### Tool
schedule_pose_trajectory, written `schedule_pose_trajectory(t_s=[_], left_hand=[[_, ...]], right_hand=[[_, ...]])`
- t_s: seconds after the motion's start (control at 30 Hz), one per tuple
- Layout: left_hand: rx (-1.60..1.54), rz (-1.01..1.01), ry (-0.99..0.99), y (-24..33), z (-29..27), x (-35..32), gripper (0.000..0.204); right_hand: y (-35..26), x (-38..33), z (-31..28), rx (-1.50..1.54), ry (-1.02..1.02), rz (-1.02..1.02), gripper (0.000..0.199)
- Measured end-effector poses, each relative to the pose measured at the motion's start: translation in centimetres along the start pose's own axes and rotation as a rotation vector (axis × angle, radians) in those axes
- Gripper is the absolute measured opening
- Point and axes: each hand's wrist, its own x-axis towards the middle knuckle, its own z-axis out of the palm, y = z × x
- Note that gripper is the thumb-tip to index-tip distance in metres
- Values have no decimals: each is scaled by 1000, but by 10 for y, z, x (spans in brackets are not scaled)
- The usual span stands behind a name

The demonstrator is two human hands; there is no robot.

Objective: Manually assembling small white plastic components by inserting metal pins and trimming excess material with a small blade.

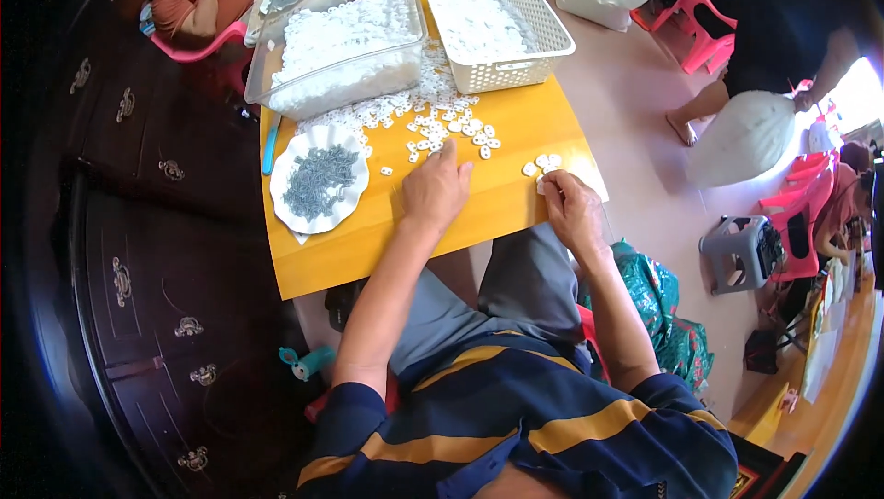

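My left hand [436,188] is over the yellow tabletop, its index finger reaching to a loose scatter of small white oval pieces with holes [429,129]. The thumb stands apart from that finger; the other fingers are partly hidden. Near the table's right edge, my right hand [576,211] has its fingertips pinched together on a small white piece [541,189], mostly covered by the fingers. Just beyond them lies a small group of white pieces [543,163]. To the left of my left hand, a white scalloped plate [354,207] holds many small dark grey pieces [319,180].
A clear plastic bin [345,85] and a white perforated basket [516,71], both holding white pieces, stand farther back. A blue-handled tool [272,145] lies beside the plate. Dark drawers [138,296] line the left. A person carries a white sack [744,140] at right, near a grey stool [737,246].
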Motion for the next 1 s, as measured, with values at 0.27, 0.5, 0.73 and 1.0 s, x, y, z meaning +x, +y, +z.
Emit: schedule_pose_trajectory(t_s=[0.27,0.5,0.73,1.0], left_hand=[[4,89,79,2,12,-5,40],[14,231,149,3,12,-42,29],[-28,319,165,4,2,-71,30],[-64,422,202,-7,1,-94,30]], right_hand=[[7,19,8,-52,58,5,10],[2,11,17,-46,109,19,18],[4,22,29,-162,115,-97,21],[-20,40,40,-72,28,-140,14]])
